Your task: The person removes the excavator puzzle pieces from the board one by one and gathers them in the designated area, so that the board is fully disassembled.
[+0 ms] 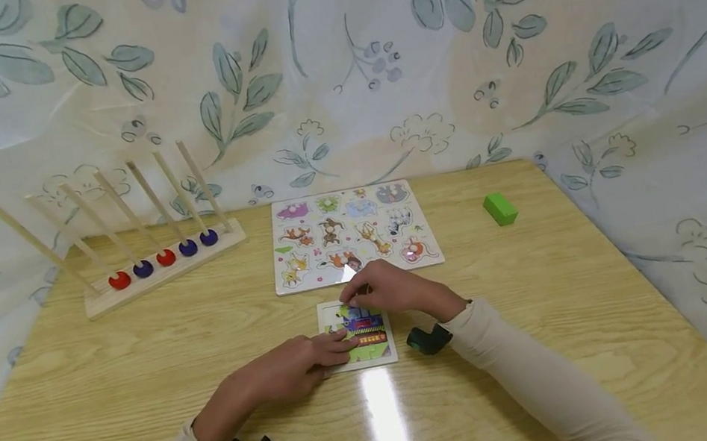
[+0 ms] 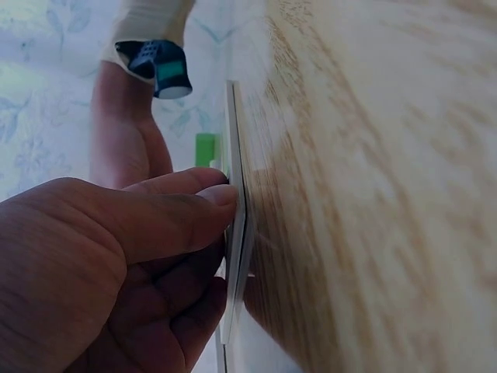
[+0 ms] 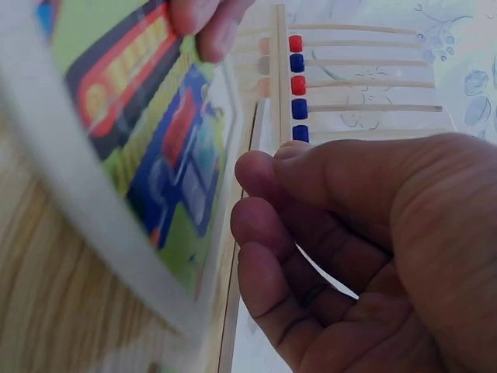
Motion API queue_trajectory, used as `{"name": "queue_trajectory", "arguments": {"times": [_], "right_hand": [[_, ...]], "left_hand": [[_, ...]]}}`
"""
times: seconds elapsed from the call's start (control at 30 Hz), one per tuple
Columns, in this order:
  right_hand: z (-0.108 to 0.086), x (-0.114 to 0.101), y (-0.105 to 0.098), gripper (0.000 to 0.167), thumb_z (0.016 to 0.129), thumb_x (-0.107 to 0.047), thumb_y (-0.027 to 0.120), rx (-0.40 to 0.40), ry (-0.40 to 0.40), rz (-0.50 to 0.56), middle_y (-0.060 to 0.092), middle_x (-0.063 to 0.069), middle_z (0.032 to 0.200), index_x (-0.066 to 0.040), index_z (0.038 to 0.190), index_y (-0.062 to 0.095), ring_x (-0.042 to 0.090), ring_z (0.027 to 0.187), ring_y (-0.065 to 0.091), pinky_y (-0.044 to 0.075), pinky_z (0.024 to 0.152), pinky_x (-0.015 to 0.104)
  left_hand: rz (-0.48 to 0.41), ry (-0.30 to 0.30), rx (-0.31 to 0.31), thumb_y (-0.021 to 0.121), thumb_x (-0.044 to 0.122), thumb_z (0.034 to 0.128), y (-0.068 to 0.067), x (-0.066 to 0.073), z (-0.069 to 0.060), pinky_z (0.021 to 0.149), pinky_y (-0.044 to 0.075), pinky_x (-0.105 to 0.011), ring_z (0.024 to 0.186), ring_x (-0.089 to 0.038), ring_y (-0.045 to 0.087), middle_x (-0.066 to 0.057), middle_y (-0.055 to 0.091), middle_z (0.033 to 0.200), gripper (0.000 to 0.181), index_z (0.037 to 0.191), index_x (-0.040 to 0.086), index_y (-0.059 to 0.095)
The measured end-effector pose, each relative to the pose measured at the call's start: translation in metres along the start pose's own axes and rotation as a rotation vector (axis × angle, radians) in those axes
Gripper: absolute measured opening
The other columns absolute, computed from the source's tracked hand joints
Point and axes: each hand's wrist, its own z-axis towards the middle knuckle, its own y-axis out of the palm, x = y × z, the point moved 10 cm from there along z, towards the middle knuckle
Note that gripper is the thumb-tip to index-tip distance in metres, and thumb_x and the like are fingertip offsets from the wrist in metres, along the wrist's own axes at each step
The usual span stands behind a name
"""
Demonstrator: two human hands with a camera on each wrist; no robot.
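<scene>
A small framed jigsaw puzzle [image 1: 372, 353] with a train picture lies on the table. My left hand [image 1: 289, 369] rests its fingers on the puzzle's left part. In the left wrist view, the thumb [image 2: 210, 206] touches the edge of the board, seen side-on. At the puzzle's far edge is my right hand [image 1: 397, 291], its fingers curled. The right wrist view shows its thumb tip [image 3: 299, 151] against the index finger [image 3: 256, 172]; anything between them is hidden. The palm side shows no object.
Behind the puzzle lies a board of animal pieces [image 1: 352, 209]. A wooden peg stand [image 1: 165, 281] with red and blue beads stands at the back left, its rods upright. A green block [image 1: 500, 208] sits at the back right. Patterned fabric [image 1: 338, 64] hangs beyond the table [image 1: 177, 366].
</scene>
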Motion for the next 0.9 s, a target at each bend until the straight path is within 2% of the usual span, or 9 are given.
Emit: {"name": "queue_trajectory", "arguments": {"times": [0.23, 0.47, 0.6, 0.9], "right_hand": [[0.007, -0.005, 0.005, 0.018, 0.094, -0.004, 0.062, -0.024, -0.011, -0.004, 0.072, 0.0, 0.102, -0.006, 0.106, 0.075, 0.009, 0.091, 0.065, 0.051, 0.078, 0.021], [0.008, 0.0, 0.009, 0.018, 0.094, -0.006, 0.063, -0.035, 0.018, 0.002, 0.072, 0.0, 0.103, -0.007, 0.107, 0.075, 0.008, 0.091, 0.066, 0.051, 0.078, 0.021], [0.008, 0.001, 0.009, 0.018, 0.094, -0.006, 0.063, -0.042, 0.031, 0.017, 0.072, 0.0, 0.103, -0.007, 0.107, 0.075, 0.007, 0.09, 0.065, 0.051, 0.077, 0.021], [0.011, -0.001, 0.013, 0.018, 0.094, -0.009, 0.064, -0.069, 0.004, 0.018, 0.071, -0.002, 0.101, -0.008, 0.11, 0.074, 0.005, 0.087, 0.063, 0.05, 0.076, 0.02]], "left_hand": [[-0.002, 0.006, 0.007, 0.053, -0.001, 0.0982, 0.0, 0.0, -0.001, 0.105, 0.039, -0.042, 0.135, -0.026, 0.04, -0.005, 0.048, 0.145, 0.036, 0.134, 0.001, 0.058], [0.018, -0.033, -0.004, 0.053, 0.001, 0.0984, -0.001, -0.002, -0.001, 0.101, 0.04, -0.055, 0.135, -0.025, 0.04, -0.003, 0.049, 0.144, 0.036, 0.134, 0.005, 0.06], [0.01, -0.037, -0.01, 0.053, 0.001, 0.0987, 0.0, -0.003, -0.001, 0.101, 0.04, -0.055, 0.136, -0.024, 0.039, -0.003, 0.048, 0.145, 0.037, 0.135, 0.006, 0.059], [-0.004, -0.061, -0.023, 0.053, 0.002, 0.099, 0.001, -0.006, -0.002, 0.103, 0.038, -0.056, 0.137, -0.023, 0.037, -0.001, 0.046, 0.146, 0.038, 0.136, 0.007, 0.058]]}}
